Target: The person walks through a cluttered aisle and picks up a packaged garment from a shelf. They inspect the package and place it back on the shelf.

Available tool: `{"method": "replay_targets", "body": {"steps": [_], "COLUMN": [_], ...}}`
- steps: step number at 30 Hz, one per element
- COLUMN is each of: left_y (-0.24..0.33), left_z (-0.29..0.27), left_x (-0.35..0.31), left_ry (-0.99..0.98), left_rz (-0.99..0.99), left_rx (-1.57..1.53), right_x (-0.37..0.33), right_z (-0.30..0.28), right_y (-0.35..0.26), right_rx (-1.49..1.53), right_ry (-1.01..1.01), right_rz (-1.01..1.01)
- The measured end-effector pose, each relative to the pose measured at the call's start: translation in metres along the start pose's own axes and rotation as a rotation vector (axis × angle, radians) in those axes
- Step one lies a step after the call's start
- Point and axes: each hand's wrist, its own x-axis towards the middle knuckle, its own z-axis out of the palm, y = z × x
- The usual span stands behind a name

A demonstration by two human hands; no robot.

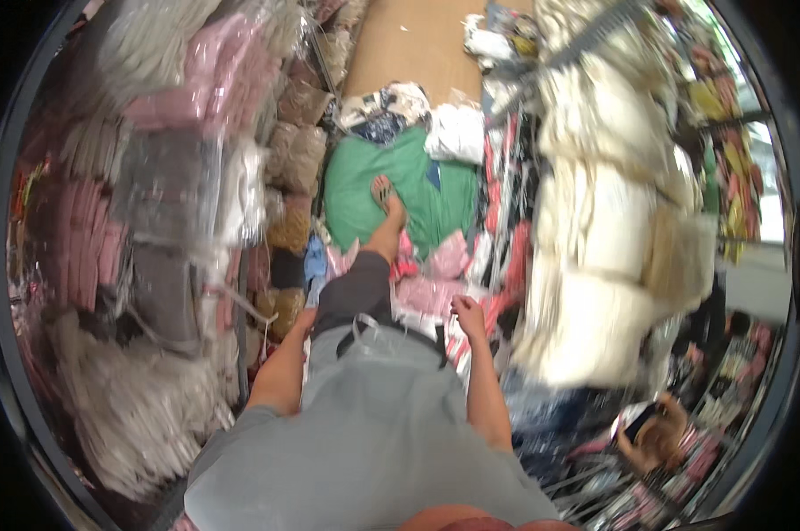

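Note:
My right hand (468,312) hangs beside my right hip, its fingers curled in loosely and nothing seen in them. Below it lie a pink plastic-wrapped bundle (429,295) and striped red-and-white packs. Close against my left thigh is my left hand (306,320); its fingers are mostly hidden. One sandalled foot (385,190) is forward on a large green cloth bundle (342,199). A white plastic-wrapped pack (456,134) and a dark-and-white patterned bundle (386,108) lie at the bundle's far edge.
Stacks of bagged grey garments (165,190) and pink garments (218,75) rise on the left. Tall cream bundles (595,212) line the right. Ahead lies a tan floor strip (417,40). At lower right another person (661,434) holds a dark flat object.

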Motion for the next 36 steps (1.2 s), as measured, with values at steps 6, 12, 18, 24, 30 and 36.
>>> {"method": "replay_targets", "body": {"steps": [6, 12, 18, 24, 30, 36], "left_y": [0.184, 0.362, 0.420, 0.458, 0.490, 0.469], "left_z": [-0.056, -0.103, -0.140, -0.145, -0.137, -0.101], "left_x": [0.074, 0.077, 0.053, 0.035, 0.016, -0.006], "left_ry": [-0.014, 0.067, 0.064, 0.092, 0.130, 0.202], "left_rz": [0.001, -0.025, 0.209, 0.135, 0.158, -0.074], "left_rx": [-0.459, -0.516, -0.155, -0.162, -0.436, -0.650], "right_x": [0.218, 0.393, 0.399, 0.394, 0.418, 0.516], "right_z": [0.022, 0.025, 0.013, -0.037, -0.068, -0.083], "right_y": [-0.250, -0.355, -0.332, -0.308, -0.352, -0.397], "right_rx": [-0.342, -0.412, -0.347, -0.114, -0.153, -0.567], "right_ry": [-0.134, -0.079, -0.066, -0.099, -0.233, -0.361], "right_rz": [-0.237, -0.294, -0.211, -0.008, 0.237, 0.112]}}
